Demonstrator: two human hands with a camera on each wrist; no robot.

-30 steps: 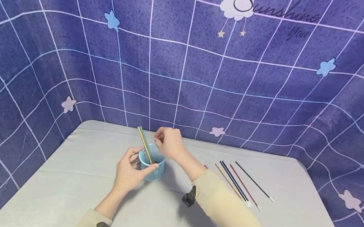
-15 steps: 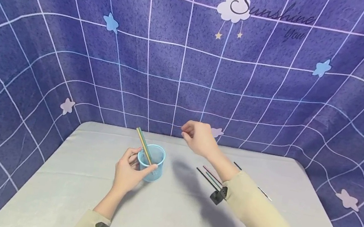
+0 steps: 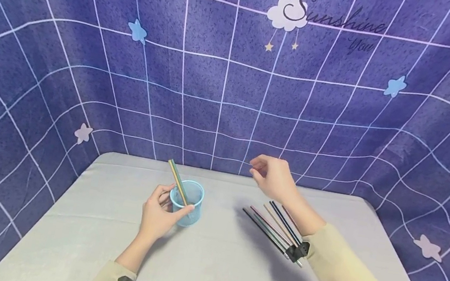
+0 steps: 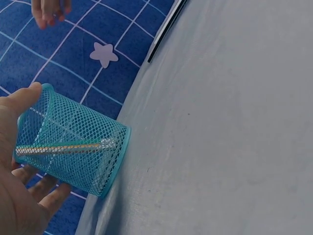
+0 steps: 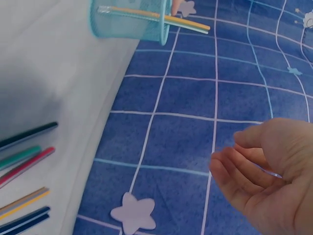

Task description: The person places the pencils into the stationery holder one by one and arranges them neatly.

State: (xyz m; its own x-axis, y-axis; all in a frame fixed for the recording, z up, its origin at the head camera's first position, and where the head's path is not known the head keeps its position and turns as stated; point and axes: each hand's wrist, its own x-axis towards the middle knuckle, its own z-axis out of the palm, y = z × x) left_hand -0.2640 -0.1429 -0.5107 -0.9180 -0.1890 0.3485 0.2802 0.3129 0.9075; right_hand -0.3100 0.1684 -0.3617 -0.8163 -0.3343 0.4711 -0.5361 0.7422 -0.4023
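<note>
A light blue mesh pen holder (image 3: pixel 192 215) stands upright left of the table's middle. My left hand (image 3: pixel 157 216) grips it, thumb at the rim and fingers round the far side; the left wrist view shows the mesh wall (image 4: pixel 78 132) between them. Inside leans a pair of slim pencils (image 3: pixel 176 178), one yellow and one green, their silvery ends down. My right hand (image 3: pixel 274 177) hovers over the table's back right part, away from the holder. Its fingers are loosely curled with nothing between them, as the right wrist view shows (image 5: pixel 264 181).
Several thin pencils (image 3: pixel 266 228), black, green, red, yellow and dark blue, lie side by side on the white-covered table (image 3: pixel 203 274). My right forearm and its wrist camera (image 3: pixel 298 251) cover some of them. A purple-blue gridded curtain (image 3: pixel 193 116) surrounds the table's back and sides.
My right hand has moved from beside the holder's rim to the right, over toward the pencils on the table. The left hand and the holder have stayed in place.
</note>
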